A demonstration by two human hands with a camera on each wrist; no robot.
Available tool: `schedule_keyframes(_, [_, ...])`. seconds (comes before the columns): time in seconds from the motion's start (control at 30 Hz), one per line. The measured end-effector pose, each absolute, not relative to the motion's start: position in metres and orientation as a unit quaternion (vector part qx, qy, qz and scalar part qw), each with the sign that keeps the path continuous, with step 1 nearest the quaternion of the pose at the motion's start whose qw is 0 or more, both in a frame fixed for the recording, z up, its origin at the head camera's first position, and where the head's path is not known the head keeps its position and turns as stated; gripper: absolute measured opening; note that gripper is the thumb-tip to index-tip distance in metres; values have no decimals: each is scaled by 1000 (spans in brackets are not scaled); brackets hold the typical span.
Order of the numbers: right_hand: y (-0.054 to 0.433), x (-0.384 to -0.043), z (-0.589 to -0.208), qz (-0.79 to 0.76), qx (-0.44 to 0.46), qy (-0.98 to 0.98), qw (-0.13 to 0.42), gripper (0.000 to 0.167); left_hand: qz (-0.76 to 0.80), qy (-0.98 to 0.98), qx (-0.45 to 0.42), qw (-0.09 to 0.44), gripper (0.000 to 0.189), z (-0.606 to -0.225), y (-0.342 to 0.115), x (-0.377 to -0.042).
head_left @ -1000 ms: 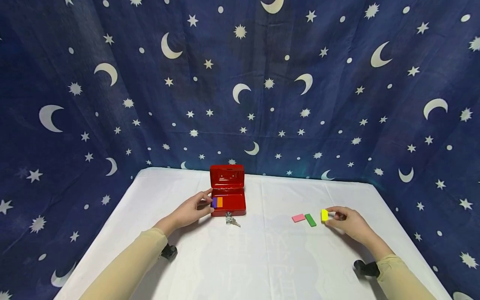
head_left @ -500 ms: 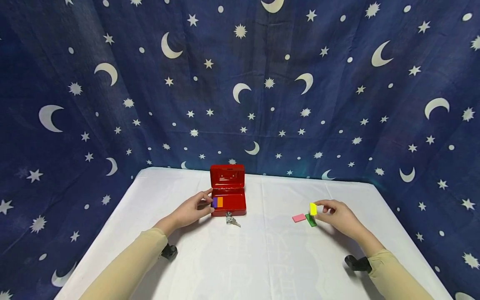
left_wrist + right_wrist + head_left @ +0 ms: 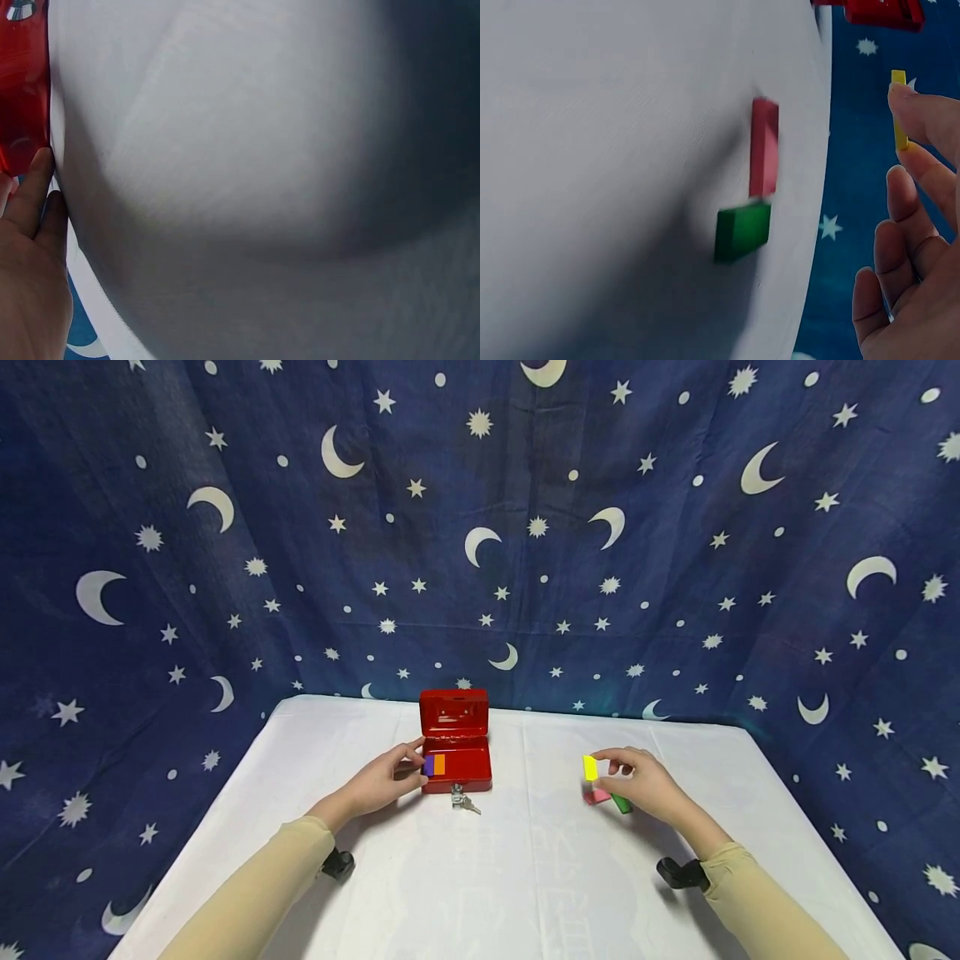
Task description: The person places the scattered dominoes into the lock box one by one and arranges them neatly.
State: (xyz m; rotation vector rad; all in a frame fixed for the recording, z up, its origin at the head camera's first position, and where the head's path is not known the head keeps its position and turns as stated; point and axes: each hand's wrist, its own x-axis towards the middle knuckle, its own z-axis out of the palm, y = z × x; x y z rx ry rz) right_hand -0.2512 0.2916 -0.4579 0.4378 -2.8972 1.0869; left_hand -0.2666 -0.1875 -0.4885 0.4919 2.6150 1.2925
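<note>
A red metal cash box [image 3: 471, 775] stands with its lid raised. Purple [image 3: 429, 765] and orange [image 3: 439, 765] blocks lie side by side at its left end. My left hand [image 3: 384, 778] rests against the box's left side, its fingertips touching the edge; the left wrist view shows fairly straight fingers [image 3: 30, 196] at a corner. My right hand [image 3: 641, 781] pinches a yellow block [image 3: 590, 767] between thumb and fingers, above the table. Beneath it lie a pink block [image 3: 763, 148] and a green block [image 3: 742, 232], both partly hidden by the hand in the head view.
A padlock [image 3: 457, 793] hangs at the front of the box, with keys [image 3: 470, 806] beside it. White cloth covers the table [image 3: 525, 877]. Behind it hangs a dark blue curtain [image 3: 420, 552] with moons and stars.
My right hand has lifted the yellow block and carried it left, over the green block to above the pink one. My left hand and the box have stayed in place.
</note>
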Motion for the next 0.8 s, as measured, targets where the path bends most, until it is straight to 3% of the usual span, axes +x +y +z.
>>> schedule_keyframes(0.8, [245,-261,-452,368,160,-916,-10,43,440,877,164,96,30,-490,-187,-268])
